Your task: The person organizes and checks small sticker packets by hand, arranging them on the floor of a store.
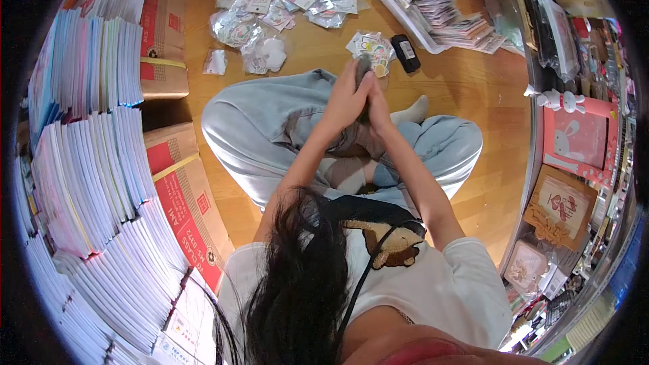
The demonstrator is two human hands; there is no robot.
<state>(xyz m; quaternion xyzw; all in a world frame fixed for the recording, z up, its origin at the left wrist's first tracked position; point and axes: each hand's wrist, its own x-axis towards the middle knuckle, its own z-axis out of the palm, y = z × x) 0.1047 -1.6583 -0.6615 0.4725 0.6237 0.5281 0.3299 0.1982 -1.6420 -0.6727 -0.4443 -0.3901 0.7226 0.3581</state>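
Observation:
My left hand and my right hand come together above my crossed legs, fingers pressed round a dark greyish object that I cannot make out fully. Just beyond them on the wooden floor lies a packet of colourful stickers. A small black item with a white label sits to the right of that packet. Many clear packets of stickers are heaped at the upper left, with a small white packet beside the heap.
A white tray of upright packets stands at the upper right. Stacks of booklets and cardboard boxes line the left. Shelves with a pink framed item and a brown card line the right.

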